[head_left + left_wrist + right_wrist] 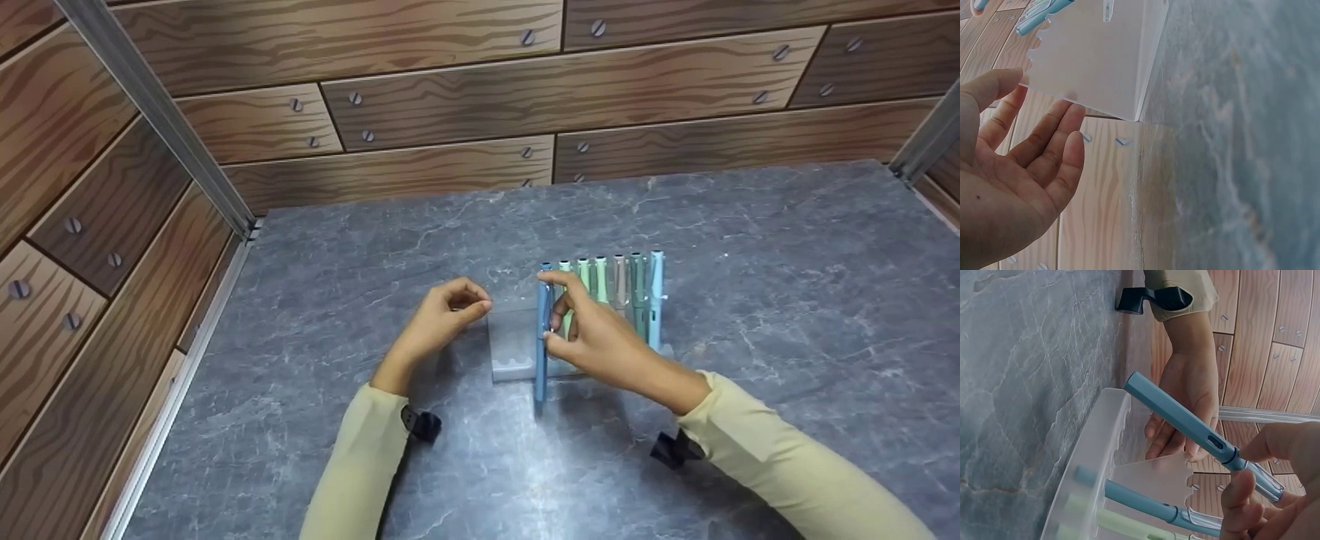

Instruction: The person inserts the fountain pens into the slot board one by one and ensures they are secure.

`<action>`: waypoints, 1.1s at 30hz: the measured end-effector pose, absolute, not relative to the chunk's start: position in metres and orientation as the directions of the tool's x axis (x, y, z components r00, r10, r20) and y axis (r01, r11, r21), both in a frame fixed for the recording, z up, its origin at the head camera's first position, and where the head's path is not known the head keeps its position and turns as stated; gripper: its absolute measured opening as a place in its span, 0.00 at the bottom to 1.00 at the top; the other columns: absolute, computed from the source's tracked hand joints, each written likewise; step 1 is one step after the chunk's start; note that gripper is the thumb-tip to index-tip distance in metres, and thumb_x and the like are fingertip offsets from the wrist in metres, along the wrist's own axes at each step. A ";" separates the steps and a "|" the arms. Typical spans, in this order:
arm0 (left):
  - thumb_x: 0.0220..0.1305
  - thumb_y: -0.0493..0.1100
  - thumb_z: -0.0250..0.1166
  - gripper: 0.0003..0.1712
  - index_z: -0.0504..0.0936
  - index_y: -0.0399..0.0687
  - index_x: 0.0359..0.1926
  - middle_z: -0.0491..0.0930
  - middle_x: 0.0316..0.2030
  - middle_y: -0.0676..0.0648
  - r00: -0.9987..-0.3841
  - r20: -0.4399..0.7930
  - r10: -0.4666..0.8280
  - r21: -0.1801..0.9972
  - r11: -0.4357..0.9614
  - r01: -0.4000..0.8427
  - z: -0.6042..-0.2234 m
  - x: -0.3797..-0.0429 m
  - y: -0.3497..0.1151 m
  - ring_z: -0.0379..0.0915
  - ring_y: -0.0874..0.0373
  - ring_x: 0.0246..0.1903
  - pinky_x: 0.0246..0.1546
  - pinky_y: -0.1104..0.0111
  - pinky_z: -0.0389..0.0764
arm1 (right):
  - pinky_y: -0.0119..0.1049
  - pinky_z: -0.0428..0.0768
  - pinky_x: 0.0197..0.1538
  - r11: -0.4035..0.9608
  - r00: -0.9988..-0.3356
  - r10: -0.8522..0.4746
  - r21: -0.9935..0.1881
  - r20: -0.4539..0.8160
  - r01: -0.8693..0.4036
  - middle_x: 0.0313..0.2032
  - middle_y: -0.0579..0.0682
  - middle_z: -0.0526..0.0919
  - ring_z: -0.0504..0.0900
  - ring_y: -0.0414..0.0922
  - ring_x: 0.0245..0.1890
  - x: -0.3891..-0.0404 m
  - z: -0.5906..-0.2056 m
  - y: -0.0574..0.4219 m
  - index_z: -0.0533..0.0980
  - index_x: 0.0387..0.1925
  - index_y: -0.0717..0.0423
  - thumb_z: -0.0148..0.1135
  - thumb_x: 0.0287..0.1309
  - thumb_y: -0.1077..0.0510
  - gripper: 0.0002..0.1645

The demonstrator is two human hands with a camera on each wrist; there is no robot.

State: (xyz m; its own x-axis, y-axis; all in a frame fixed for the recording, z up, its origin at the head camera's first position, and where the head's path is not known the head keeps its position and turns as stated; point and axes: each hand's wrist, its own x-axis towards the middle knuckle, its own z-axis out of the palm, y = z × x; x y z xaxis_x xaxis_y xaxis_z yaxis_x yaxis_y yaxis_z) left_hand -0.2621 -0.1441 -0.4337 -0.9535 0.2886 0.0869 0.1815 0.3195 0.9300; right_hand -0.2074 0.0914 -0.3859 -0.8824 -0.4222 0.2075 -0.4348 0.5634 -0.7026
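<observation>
My right hand (607, 341) pinches a blue fountain pen (1176, 416) near its clear-capped end. The pen is held tilted above the stand, its other end pointing away from the fingers. A translucent pen stand (512, 337) with notched edges sits on the table. My left hand (442, 321) pinches the stand's left side edge between thumb and fingers, as the left wrist view shows. Several pens lie side by side in the stand: another blue pen (1140, 498), green pens (601, 279), a greyish pen (620, 279), a dark green pen (637, 292) and a light blue pen (656, 300).
The stand rests on a grey marbled table (450, 480). Wood-patterned panels (450, 97) rise behind it and on the left, with a metal post (165, 112) at the left corner. A black wrist mount (424, 425) sits on the left sleeve, another (675, 450) on the right.
</observation>
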 end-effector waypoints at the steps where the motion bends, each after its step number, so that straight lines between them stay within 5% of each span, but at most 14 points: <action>1: 0.63 0.39 0.64 0.09 0.80 0.35 0.40 0.82 0.35 0.45 -0.953 0.090 0.288 0.929 0.321 0.185 -0.434 -0.262 -0.144 0.72 0.65 0.29 0.27 0.73 0.72 | 0.29 0.72 0.22 0.568 -0.881 -0.421 -0.695 0.215 -0.441 0.32 0.48 0.76 0.70 0.37 0.20 -0.208 -0.386 0.091 0.57 0.67 0.49 0.63 0.52 0.67 0.42; 24: 0.64 0.39 0.64 0.08 0.80 0.38 0.39 0.82 0.37 0.44 -0.951 0.093 0.296 0.923 0.333 0.194 -0.432 -0.263 -0.145 0.75 0.63 0.33 0.31 0.72 0.73 | 0.27 0.59 0.17 0.708 -0.823 -0.383 -0.439 0.420 -0.553 0.33 0.45 0.78 0.57 0.32 0.14 -0.214 -0.386 0.083 0.59 0.66 0.51 0.62 0.55 0.63 0.38; 33: 0.63 0.39 0.65 0.09 0.80 0.36 0.39 0.82 0.36 0.43 -0.951 0.101 0.293 0.923 0.330 0.199 -0.434 -0.263 -0.145 0.73 0.64 0.30 0.29 0.73 0.72 | 0.27 0.59 0.16 0.723 -0.827 -0.369 -0.428 0.425 -0.542 0.33 0.45 0.79 0.58 0.33 0.15 -0.216 -0.390 0.081 0.60 0.66 0.51 0.63 0.55 0.63 0.38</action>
State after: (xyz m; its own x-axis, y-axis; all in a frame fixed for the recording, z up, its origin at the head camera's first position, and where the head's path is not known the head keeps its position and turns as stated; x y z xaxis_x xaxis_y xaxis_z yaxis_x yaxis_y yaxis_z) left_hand -0.2631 -0.1453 -0.4343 -0.9508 0.2928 0.1009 0.1995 0.3295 0.9228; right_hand -0.2164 0.0813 -0.3899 -0.8268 -0.3687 0.4248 -0.5422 0.7233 -0.4276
